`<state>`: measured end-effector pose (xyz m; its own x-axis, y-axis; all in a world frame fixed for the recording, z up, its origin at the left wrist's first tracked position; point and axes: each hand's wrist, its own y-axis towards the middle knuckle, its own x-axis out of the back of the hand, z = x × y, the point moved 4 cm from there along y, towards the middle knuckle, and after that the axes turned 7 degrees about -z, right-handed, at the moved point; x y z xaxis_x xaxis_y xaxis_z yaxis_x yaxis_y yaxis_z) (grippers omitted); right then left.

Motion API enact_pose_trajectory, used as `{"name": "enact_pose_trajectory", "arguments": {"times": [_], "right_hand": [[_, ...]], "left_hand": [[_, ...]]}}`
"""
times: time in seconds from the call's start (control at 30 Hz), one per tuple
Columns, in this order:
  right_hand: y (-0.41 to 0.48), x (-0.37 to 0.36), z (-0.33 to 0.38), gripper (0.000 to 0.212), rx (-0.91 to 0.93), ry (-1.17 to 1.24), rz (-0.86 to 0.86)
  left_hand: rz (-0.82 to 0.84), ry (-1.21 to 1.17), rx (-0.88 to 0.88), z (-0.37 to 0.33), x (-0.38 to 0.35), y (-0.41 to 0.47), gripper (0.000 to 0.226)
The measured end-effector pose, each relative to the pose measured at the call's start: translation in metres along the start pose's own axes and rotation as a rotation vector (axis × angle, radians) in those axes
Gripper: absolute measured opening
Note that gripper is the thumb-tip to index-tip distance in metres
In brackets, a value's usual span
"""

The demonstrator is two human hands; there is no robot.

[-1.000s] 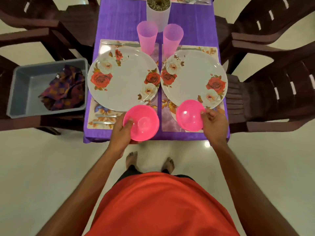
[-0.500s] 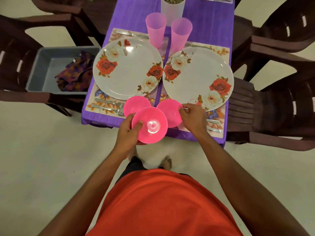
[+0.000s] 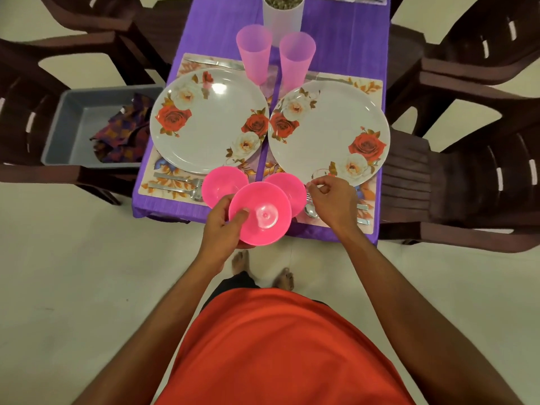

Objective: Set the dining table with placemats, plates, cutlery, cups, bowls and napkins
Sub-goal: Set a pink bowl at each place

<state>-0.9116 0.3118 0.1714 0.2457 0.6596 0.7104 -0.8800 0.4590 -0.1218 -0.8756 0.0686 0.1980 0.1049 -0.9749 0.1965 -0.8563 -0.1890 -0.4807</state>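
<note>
My left hand [image 3: 222, 223] grips a pink bowl [image 3: 261, 219] by its rim, just above the near edge of the table. Two more pink bowls rest on the floral placemats [image 3: 369, 86]: one [image 3: 223, 184] below the left rose plate [image 3: 209, 121], the other [image 3: 287, 188] below the right rose plate [image 3: 328, 133]. My right hand [image 3: 331, 200] hovers loosely curled beside the right bowl, holding nothing, over a spoon [image 3: 311, 211]. Two pink cups [image 3: 253, 54] [image 3: 296, 59] stand behind the plates. More cutlery [image 3: 175, 184] lies on the left mat.
A grey bin [image 3: 73, 124] holding patterned napkins [image 3: 122, 133] sits on a chair at the left. Dark brown chairs [image 3: 467, 159] flank the purple-clothed table [image 3: 344, 39]. A white pot [image 3: 282, 16] stands behind the cups.
The right bowl has been slid left along its mat and my right hand has come off it. A bowl now sits on the left mat. My left hand still holds its bowl.
</note>
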Motion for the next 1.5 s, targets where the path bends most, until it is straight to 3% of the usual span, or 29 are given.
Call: {"name": "enact_pose_trajectory", "arguments": {"times": [0.33, 0.47, 0.73, 0.83, 1.0, 1.13, 1.4, 1.5], "right_hand": [[-0.018, 0.033, 0.023, 0.016, -0.075, 0.491, -0.031], [-0.015, 0.036, 0.036, 0.027, 0.018, 0.321, -0.070], [0.011, 0.076, 0.023, 0.017, 0.004, 0.054, -0.355], [0.018, 0.096, 0.000, 0.024, -0.049, 0.004, -0.405], [0.016, 0.150, -0.049, 0.029, -0.131, -0.037, -0.483], [0.020, 0.207, -0.109, 0.028, -0.243, 0.040, -0.572], [0.027, 0.354, -0.250, 0.021, -0.275, 0.085, -0.589], [0.035, 0.418, -0.290, 0.021, -0.248, 0.071, -0.569]], "left_hand": [[0.084, -0.025, -0.008, -0.029, -0.045, 0.026, 0.031], [0.140, -0.004, -0.033, -0.042, -0.065, 0.043, 0.032], [0.295, 0.060, -0.064, -0.073, -0.122, 0.053, 0.034], [0.375, 0.055, -0.030, -0.076, -0.154, 0.045, 0.031], [0.418, 0.182, -0.022, -0.074, -0.220, 0.027, 0.053], [0.512, 0.194, -0.113, -0.076, -0.294, -0.012, 0.021], [0.588, 0.363, -0.393, -0.055, -0.467, -0.093, 0.029], [0.598, 0.346, -0.397, -0.052, -0.526, -0.127, 0.028]]}}
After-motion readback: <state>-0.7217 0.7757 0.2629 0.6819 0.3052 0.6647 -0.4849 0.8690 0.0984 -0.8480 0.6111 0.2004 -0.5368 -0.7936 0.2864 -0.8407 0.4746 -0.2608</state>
